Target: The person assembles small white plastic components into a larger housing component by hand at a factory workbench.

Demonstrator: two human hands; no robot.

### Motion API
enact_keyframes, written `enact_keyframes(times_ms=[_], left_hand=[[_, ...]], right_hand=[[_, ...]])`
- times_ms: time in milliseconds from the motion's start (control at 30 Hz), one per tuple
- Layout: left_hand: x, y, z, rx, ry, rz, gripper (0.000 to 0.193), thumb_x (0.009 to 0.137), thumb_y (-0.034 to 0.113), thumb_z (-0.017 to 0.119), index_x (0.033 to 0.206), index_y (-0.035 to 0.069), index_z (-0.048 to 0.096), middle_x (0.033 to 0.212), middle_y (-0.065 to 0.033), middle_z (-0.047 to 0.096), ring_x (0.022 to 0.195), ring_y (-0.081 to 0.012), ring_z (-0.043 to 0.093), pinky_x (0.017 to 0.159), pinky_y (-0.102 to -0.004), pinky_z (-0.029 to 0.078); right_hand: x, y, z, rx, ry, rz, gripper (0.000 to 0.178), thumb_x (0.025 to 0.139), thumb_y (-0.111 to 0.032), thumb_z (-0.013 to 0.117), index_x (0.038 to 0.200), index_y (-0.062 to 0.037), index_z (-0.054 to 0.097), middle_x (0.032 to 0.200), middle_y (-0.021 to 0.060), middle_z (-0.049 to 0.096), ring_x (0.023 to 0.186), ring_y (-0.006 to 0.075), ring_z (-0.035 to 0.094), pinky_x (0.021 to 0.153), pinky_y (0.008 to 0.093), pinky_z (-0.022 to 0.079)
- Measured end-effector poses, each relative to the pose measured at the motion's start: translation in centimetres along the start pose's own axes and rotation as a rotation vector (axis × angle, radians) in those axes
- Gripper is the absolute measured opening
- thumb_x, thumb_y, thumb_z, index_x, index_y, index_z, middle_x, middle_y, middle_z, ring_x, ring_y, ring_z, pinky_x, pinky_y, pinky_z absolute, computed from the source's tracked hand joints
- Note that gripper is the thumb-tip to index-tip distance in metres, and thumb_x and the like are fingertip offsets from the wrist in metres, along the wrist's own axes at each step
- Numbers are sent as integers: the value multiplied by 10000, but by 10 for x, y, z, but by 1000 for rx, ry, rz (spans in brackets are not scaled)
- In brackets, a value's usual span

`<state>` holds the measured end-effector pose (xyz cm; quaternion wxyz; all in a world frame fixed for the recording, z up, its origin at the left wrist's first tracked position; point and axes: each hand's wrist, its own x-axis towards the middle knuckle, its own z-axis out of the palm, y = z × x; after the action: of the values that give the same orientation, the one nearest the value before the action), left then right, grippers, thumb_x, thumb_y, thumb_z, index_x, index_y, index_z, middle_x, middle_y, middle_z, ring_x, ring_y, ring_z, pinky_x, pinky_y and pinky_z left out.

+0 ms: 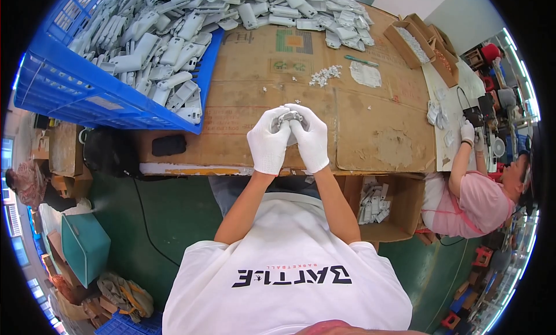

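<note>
Both my hands wear white knit gloves and meet over the cardboard-covered table (301, 115), near its front edge. My left hand (270, 139) and my right hand (311, 137) are closed together around a light grey plastic housing (289, 118), thumbs on top of it. Its lower part is hidden by the gloves. Just beyond my hands lies a small heap of white plastic bits (325, 75). A green pen-like tool (361, 60) and a white paper-like sheet (366, 74) lie to the right of that heap.
A blue crate (110, 100) full of similar housings (174, 51) stands on the left; more are piled at the back. Small cardboard boxes (408, 44) sit back right. Below the table's right front is an open box (405, 210) of parts. A co-worker (475, 196) works at right.
</note>
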<state>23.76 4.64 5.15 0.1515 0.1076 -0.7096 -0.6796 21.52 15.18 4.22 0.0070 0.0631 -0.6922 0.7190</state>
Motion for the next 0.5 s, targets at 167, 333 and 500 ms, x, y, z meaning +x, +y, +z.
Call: enact_keyframes(times_ms=[167,333,500], left_hand=[[-2,1,-2,13,-3,11,210,890,-20,651,1095,-17,697,998,-53,730,926,-89,665,829,-248,529],[-4,-2,-2,36,-13,29,248,867,-20,652,1110,2,694,968,-74,740,877,-87,673,799,-254,530],[-5,-16,-2,3,-44,68,328,866,-27,631,1189,22,668,1025,-117,738,910,-122,694,807,-279,536]], right_hand=[[2,3,1,40,6,-3,304,880,74,566,1150,1,685,1009,55,710,931,87,635,840,242,504],[2,1,-6,34,-47,6,263,910,64,576,1159,26,653,1053,56,689,968,103,637,875,256,511],[6,1,-6,18,-46,94,310,886,38,544,1180,17,641,1065,49,673,979,100,624,893,256,497]])
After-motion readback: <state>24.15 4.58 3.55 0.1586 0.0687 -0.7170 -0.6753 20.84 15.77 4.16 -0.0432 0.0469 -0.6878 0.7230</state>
